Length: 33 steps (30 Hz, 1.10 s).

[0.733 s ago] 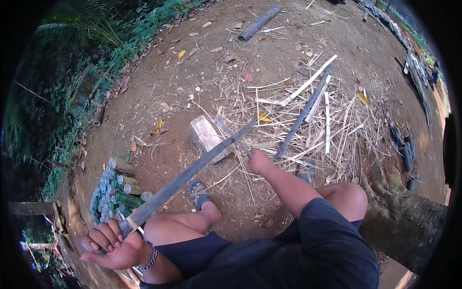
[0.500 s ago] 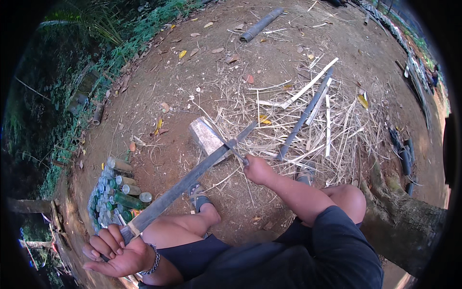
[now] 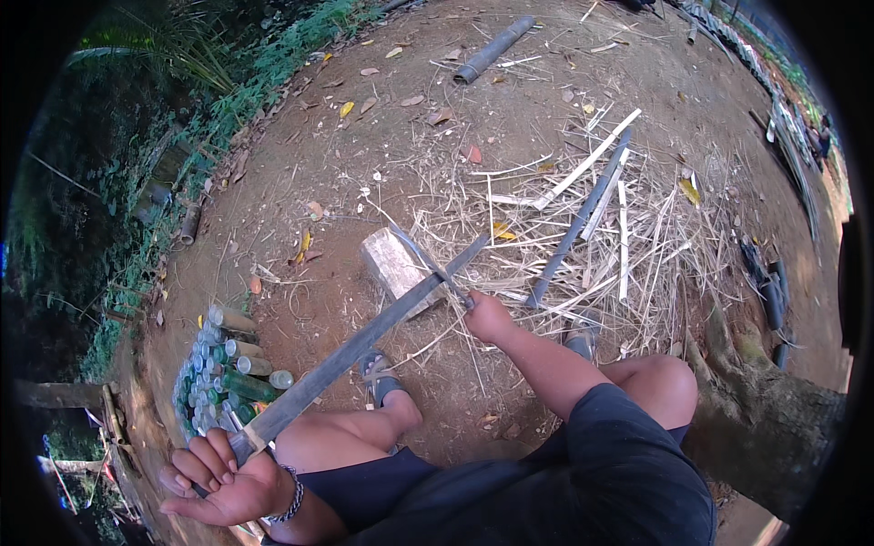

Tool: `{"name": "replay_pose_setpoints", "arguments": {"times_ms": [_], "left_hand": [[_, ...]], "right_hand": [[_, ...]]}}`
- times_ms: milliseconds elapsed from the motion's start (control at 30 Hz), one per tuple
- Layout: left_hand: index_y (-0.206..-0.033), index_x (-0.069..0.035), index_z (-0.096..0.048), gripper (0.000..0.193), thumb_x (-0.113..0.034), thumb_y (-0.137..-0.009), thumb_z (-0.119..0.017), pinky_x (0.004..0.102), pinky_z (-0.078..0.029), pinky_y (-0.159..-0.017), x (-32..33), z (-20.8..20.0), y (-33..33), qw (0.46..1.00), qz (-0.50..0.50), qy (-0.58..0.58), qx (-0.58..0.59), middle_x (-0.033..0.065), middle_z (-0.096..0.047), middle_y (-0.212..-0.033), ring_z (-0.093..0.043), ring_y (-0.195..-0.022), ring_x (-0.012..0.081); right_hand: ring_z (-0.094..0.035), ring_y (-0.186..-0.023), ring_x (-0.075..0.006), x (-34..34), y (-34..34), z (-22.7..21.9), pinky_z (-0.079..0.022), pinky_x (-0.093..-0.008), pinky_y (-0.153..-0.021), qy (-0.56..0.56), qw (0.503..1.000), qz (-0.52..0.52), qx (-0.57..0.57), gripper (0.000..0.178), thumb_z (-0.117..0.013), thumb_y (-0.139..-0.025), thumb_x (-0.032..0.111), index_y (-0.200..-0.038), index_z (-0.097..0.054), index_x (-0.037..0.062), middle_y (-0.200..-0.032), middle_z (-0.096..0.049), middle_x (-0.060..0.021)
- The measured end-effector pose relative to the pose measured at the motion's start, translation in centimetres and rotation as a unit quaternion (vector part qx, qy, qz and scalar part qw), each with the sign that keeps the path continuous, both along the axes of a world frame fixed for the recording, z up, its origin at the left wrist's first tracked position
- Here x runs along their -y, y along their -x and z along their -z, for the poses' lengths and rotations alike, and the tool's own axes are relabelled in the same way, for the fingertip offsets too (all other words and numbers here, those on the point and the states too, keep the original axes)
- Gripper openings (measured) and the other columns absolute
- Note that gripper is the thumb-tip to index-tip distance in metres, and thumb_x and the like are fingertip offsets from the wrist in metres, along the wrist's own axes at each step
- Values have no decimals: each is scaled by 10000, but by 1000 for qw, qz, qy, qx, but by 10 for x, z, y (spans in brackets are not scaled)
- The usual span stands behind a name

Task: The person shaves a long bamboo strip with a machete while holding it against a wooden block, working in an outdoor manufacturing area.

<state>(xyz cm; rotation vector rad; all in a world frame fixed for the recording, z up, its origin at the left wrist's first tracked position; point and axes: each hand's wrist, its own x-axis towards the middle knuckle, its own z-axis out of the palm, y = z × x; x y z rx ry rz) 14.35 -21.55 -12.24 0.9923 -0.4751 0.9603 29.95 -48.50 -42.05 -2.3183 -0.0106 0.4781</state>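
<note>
Left of the wooden block (image 3: 388,260), the left hand (image 3: 228,478) grips a bamboo strip (image 3: 350,347) crossing over the block (its splitting apparently unfinished); to the block's right, the right hand (image 3: 489,318) clutches a knife (image 3: 419,252); farther right, pale slats (image 3: 589,160) look already split.

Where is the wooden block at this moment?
In the head view, the wooden block lies just left of centre, beyond the left sandal, partly behind the long blade.

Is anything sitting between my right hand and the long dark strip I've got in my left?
Just the knife in your right hand; its blade crosses the long dark strip toward the far end. Nothing else visible stands between them.
</note>
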Motion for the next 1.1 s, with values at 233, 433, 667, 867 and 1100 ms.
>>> {"name": "replay_pose_setpoints", "arguments": {"times_ms": [233,433,667,867,1100], "left_hand": [[-764,-121,-446,394,-452,-978,-472,194,-220,-435,1,5,2,992,-117,31,-24,-39,-299,-546,-264,-451,58],[-759,-121,-449,396,-453,-972,-487,195,-189,-418,1,3,7,987,-141,75,-14,-38,-267,-529,-239,-440,61],[-745,-128,-433,397,-450,-967,-501,201,-174,-429,8,0,-8,965,-235,110,-48,-37,-252,-535,-231,-446,66],[-739,-134,-398,403,-446,-976,-488,213,-184,-446,12,-6,-10,945,-287,137,-70,-38,-247,-544,-231,-469,70],[-744,-125,-430,410,-456,-982,-470,213,-199,-454,18,-9,-17,943,-292,142,-72,-38,-250,-538,-240,-466,72]], "right_hand": [[-635,-943,-385,-8,9,-29,-497,-461,-830,11,998,-56,38,271,-571,-841,184,-1056,-590,20,-977,-653,-241],[-630,-882,-412,-15,6,16,-497,-473,-800,-26,999,24,27,256,-598,-788,159,-1013,-591,35,-920,-651,-242],[-635,-835,-410,-21,20,31,-501,-473,-749,-72,996,39,31,271,-608,-775,144,-1017,-580,25,-899,-649,-247],[-629,-865,-419,-30,26,15,-499,-474,-761,-49,997,54,29,263,-606,-769,153,-1002,-583,32,-892,-647,-246],[-637,-888,-405,-37,43,50,-495,-469,-788,-65,987,148,-23,305,-627,-764,192,-1009,-584,15,-909,-654,-238]]}}
